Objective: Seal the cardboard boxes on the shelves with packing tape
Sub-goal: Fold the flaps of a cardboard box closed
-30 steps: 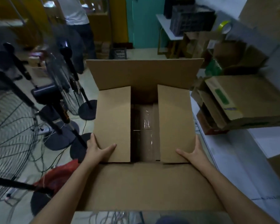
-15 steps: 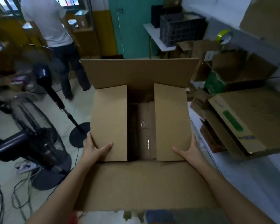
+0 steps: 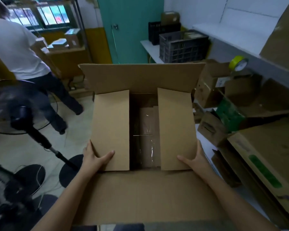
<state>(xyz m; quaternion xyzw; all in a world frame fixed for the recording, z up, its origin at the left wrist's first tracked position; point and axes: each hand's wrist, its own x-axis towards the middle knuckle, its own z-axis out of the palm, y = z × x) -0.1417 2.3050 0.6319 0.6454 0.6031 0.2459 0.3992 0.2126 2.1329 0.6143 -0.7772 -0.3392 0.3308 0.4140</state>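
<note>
A large open cardboard box (image 3: 110, 127) is in front of me. Its two side flaps are folded in, while the far flap stands up and the near flap lies toward me. Clear tape shows along the bottom seam inside. My left hand (image 3: 93, 157) grips the box's left edge with the thumb lying on the left flap. My right hand (image 3: 193, 159) grips the right edge the same way, thumb on the right flap. A yellow roll of packing tape (image 3: 237, 63) sits on the shelf at upper right, away from both hands.
Several cardboard boxes (image 3: 274, 155) crowd the white shelf on the right. A dark plastic crate (image 3: 182, 47) stands on a table at the back. A person in a white shirt (image 3: 15, 50) stands at left, with standing fans (image 3: 40, 139) and their round bases on the floor.
The box has stayed in both hands while the view lifted and swung. The fans slid down and left, and the person in white came further into view.
</note>
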